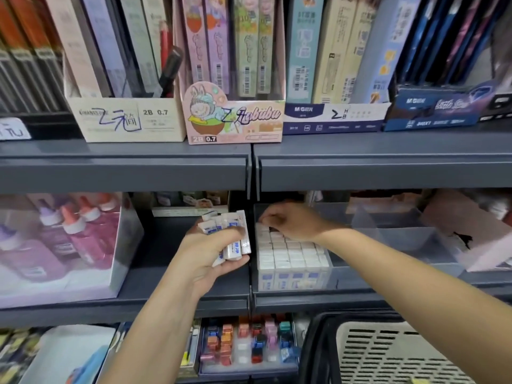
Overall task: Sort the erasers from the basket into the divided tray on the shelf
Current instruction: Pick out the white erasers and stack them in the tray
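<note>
The upper shelf lip (388,173) overhangs the divided tray (401,239) at 12 o'clock, leaving a low slot. Packed erasers (291,253) fill its 9 o'clock compartment; compartments toward 3 o'clock lie open. The basket (388,353) crowds 6 o'clock.

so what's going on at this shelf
A person is stocking erasers. Their left hand grips a bundle of white erasers in front of the shelf. Their right hand reaches into the clear divided tray, fingertips down at the back of the packed eraser rows; whether it pinches one is unclear. The basket sits at the lower right.
</note>
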Demonstrator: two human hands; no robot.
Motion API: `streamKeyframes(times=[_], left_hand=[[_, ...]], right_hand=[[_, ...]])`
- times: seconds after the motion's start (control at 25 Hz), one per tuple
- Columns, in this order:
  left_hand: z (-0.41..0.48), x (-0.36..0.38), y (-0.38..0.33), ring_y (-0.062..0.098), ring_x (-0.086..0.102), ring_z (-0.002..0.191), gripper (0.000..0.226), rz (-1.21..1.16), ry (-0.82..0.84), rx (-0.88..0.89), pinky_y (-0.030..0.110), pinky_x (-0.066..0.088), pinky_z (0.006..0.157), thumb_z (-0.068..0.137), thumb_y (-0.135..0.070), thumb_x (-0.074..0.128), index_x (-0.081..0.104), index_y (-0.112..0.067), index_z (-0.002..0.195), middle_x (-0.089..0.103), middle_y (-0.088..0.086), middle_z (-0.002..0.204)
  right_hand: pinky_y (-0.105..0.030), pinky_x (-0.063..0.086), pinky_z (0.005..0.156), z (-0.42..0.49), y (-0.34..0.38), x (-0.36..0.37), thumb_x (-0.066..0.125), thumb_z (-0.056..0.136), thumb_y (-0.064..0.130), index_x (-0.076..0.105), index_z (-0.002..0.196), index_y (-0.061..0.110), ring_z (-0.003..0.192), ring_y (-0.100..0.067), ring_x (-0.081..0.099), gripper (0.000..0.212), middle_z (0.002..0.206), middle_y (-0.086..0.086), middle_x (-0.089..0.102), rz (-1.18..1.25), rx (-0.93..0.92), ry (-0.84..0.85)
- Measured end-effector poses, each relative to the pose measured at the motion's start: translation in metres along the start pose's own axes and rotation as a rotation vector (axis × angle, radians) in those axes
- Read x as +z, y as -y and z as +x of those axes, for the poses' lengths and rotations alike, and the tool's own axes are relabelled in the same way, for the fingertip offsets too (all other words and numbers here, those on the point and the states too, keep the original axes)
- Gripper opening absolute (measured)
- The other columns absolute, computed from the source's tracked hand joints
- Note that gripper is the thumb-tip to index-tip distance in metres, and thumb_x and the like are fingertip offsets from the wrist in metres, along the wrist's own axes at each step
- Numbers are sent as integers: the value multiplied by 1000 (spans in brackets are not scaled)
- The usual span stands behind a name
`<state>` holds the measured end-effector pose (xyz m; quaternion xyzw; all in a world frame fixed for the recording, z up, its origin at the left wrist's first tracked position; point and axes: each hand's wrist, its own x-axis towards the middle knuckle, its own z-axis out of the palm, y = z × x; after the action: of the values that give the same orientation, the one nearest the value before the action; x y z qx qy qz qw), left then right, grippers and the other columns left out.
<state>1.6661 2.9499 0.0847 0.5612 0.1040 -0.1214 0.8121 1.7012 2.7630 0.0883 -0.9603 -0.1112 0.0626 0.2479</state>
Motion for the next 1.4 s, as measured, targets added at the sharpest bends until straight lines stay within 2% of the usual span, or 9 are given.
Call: streamKeyframes(times=[0.12, 0.2, 0.32, 0.68, 0.84, 1.0, 1.12, 1.24, 1.4], left_hand=[[-1, 0, 2, 24, 68, 77, 29, 11, 24, 3, 39, 56, 55, 68, 6, 74, 62, -10, 88, 71, 7, 73], [-3, 1, 3, 20, 70, 71, 25, 49, 55, 13, 37, 57, 56, 69, 4, 73, 64, -11, 87, 72, 5, 69], [-7, 5, 3, 18, 71, 69, 21, 85, 111, 32, 33, 56, 55, 71, 2, 73, 67, -13, 85, 73, 6, 73], [-10, 21, 1, 13, 70, 60, 26, 12, 99, -38, 33, 56, 52, 71, 5, 73, 59, -10, 88, 73, 7, 67], [-10, 26, 1, 12, 68, 56, 26, -18, 104, -46, 32, 55, 50, 69, 5, 73, 59, -11, 84, 71, 6, 64], [-9, 24, -1, 15, 67, 54, 24, -29, 100, -33, 31, 55, 50, 67, 7, 72, 60, -9, 80, 69, 6, 60], [-11, 23, -1, 16, 68, 56, 22, -20, 100, -24, 31, 55, 51, 69, 6, 73, 61, -9, 80, 69, 7, 61], [-7, 17, -2, 17, 68, 66, 22, -50, 47, -14, 32, 55, 52, 71, 4, 73, 63, -9, 85, 70, 9, 75], [-4, 13, -2, 20, 66, 72, 23, -79, 7, -16, 32, 55, 50, 71, 5, 73, 62, -11, 81, 68, 6, 69]], right_hand=[[-28, 45, 86, -14, 17, -7, 40, 95, 46, 61, 109, 30, 100, -14, 60, 30, 109, 7, 66, 103, 17, -145], [-23, 52, 78, -24, 34, -8, 50, 86, 54, 62, 91, 39, 81, -6, 66, 20, 85, 18, 69, 348, -22, -121], [-9, 47, 56, -31, 43, -8, 64, 83, 38, 61, 85, 40, 61, 4, 63, 4, 67, 24, 66, 514, -57, -13], [-24, 58, 69, -44, 17, -18, 60, 85, 1, 64, 89, 16, 80, -14, 71, 16, 83, -1, 71, 1081, 5, -188], [-13, 53, 57, -49, 19, -19, 65, 84, 7, 60, 82, 20, 65, 0, 68, 14, 75, 10, 68, 807, -28, -312], [-13, 51, 75, -55, 26, -12, 79, 65, 34, 57, 89, 38, 83, 4, 63, 33, 88, 17, 65, 447, -62, -221], [-5, 45, 66, -53, 26, -8, 73, 73, 40, 58, 99, 35, 75, 11, 58, 30, 85, 21, 62, 201, -128, -260], [-20, 54, 67, -52, 24, -11, 62, 86, 35, 64, 86, 31, 69, 0, 66, 4, 82, 10, 70, 383, -31, -308], [-8, 42, 44, -47, 18, -20, 58, 90, 18, 60, 82, 26, 54, 4, 64, 12, 73, 8, 68, 610, 28, -305]])
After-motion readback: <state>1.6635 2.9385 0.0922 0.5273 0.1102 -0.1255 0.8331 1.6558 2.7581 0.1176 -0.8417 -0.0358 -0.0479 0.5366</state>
